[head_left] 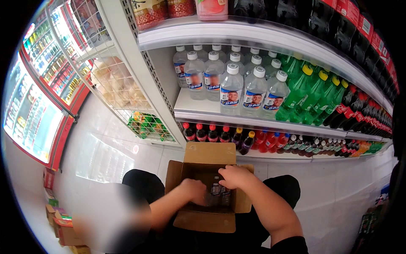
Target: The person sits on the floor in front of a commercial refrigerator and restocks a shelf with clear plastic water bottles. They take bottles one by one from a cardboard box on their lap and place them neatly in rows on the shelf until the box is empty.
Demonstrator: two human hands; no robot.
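An open cardboard box (204,222) stands between my knees with its flaps spread. Inside are clear plastic bottles with dark labels; one bottle (215,189) shows its cap. Over the box's right side, my right hand (233,176) is closed, its fingers at the top of another bottle (225,198) whose neck they hide. My left hand (194,191) reaches into the left of the box with curled fingers. A blurred clear shape is beside its fingertips, too smeared to name.
Ahead, a shelf (196,114) carries white-capped clear bottles (231,89) and green bottles (302,91). Dark, red and orange drinks line the level below. A wire rack (116,80) with bagged goods and red-framed fridges (59,139) stand left; small cartons (67,233) lie lower left.
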